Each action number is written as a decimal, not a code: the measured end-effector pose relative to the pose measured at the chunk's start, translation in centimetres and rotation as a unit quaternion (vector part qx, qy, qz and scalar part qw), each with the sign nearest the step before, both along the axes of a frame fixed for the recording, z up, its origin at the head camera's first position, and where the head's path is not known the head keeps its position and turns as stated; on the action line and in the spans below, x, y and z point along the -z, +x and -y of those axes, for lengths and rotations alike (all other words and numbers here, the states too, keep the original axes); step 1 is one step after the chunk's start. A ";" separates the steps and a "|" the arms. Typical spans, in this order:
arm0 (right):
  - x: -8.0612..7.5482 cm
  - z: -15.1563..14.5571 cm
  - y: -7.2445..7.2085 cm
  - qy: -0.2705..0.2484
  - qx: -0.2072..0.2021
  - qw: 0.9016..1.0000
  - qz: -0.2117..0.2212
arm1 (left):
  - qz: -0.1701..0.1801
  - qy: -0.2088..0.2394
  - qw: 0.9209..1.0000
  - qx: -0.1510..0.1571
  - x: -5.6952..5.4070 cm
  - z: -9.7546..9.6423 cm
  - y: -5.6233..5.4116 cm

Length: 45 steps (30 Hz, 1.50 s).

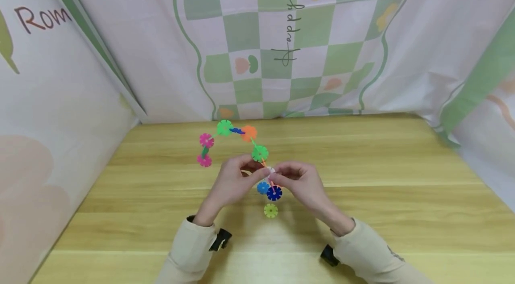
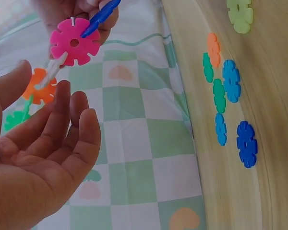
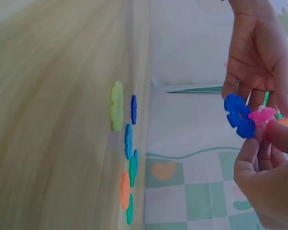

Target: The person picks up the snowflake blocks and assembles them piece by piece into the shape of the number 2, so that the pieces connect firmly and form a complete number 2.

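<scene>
A curved chain of plastic snowflake discs runs from pink discs [image 1: 204, 160] at its left end, through a green disc [image 1: 259, 154], to both hands. In the left wrist view, an orange disc [image 2: 44, 91], a white disc [image 2: 53, 71], a pink disc [image 2: 72, 44] and a dark blue disc [image 2: 102, 17] form its near end. My right hand [image 1: 303, 185] pinches the pink disc between thumb and fingers, with the blue disc jutting out. My left hand [image 1: 235, 179] is beside the orange and white discs, its thumb and fingers apart around the chain.
Loose discs lie on the wooden table [image 1: 382, 163] under the hands: a yellow-green disc [image 1: 271, 210], a dark blue one [image 2: 247, 144], an orange one [image 2: 213, 49] and several blue and green ones. Patterned cloth [image 1: 249, 33] hangs behind the table and at both sides.
</scene>
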State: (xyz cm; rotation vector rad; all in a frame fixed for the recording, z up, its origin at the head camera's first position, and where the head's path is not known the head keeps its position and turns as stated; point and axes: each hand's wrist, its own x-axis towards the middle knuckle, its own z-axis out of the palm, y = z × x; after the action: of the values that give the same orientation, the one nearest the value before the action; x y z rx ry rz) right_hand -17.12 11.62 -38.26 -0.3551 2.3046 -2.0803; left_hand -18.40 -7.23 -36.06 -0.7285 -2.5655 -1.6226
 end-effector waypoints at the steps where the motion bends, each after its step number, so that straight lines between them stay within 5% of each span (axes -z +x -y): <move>1: 0.0 0.0 -0.1 -0.003 -0.002 1.000 0.003 | -0.001 -0.001 1.000 0.003 0.0 0.0 0.0; 14: -0.2 -0.4 -0.3 -0.083 0.026 0.995 0.038 | 0.060 -0.002 0.997 0.054 1.6 -0.9 -0.1; 45: -0.3 -0.3 -0.3 -0.009 0.044 0.998 0.040 | 0.031 0.014 0.998 0.044 1.0 -0.7 0.1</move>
State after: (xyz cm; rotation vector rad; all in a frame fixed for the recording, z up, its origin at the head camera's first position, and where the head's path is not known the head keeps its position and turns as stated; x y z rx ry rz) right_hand -17.44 11.88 -38.00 -0.1708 2.2968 -2.1148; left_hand -18.28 -6.52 -37.01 -0.8125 -2.5816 -1.7305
